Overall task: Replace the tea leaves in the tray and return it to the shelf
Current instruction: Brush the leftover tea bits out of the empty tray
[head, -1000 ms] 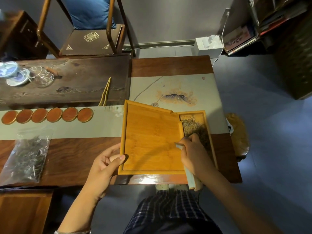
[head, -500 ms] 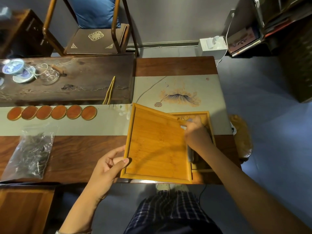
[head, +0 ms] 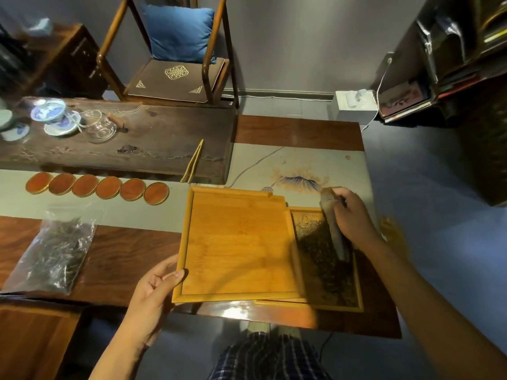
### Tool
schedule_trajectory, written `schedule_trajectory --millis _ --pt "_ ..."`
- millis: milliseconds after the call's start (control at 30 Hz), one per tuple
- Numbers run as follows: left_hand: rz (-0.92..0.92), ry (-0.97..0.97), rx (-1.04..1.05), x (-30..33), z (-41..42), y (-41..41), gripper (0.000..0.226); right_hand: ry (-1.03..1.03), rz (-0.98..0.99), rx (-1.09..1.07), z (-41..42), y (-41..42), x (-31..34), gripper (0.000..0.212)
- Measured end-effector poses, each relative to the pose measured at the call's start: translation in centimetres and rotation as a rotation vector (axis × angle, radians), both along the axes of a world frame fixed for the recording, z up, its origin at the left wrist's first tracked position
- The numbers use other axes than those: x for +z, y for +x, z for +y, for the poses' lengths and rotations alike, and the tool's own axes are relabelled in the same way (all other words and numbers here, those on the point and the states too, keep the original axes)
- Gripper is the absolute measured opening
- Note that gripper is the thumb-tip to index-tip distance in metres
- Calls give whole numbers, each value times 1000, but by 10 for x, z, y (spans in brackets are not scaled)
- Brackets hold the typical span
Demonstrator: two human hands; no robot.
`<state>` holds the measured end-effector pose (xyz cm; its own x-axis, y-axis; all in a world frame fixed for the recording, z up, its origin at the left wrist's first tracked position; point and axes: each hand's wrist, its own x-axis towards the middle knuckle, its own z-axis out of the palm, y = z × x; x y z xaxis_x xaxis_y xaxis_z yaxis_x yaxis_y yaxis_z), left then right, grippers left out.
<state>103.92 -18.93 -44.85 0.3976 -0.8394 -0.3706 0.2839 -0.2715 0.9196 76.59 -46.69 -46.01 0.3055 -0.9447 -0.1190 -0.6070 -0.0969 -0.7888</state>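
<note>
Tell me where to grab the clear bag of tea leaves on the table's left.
Take the bag of tea leaves by its upper, far end, coming from above. It lies flat on the table with the leaves pooled in the lower body; the top is loose, crumpled film that should pinch easily. Nothing crowds it there.

Bamboo tray [head: 326, 303] flat at the table's near edge — sliding lid [head: 238, 242] pushed toward the left hand's [head: 153, 294] grip, dark tea leaves [head: 321, 259] exposed under the right hand's [head: 351, 218] scoop [head: 334, 229]
</note>
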Motion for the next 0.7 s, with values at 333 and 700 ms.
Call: schedule_trajectory --millis 333,700 --pt "96 60 230 -19 29 49 36 -184 395 547 -62 156 -22 25" --pt "215 -20 290 -40 34 80 41 -228 402 478 -44 181 -74 30"
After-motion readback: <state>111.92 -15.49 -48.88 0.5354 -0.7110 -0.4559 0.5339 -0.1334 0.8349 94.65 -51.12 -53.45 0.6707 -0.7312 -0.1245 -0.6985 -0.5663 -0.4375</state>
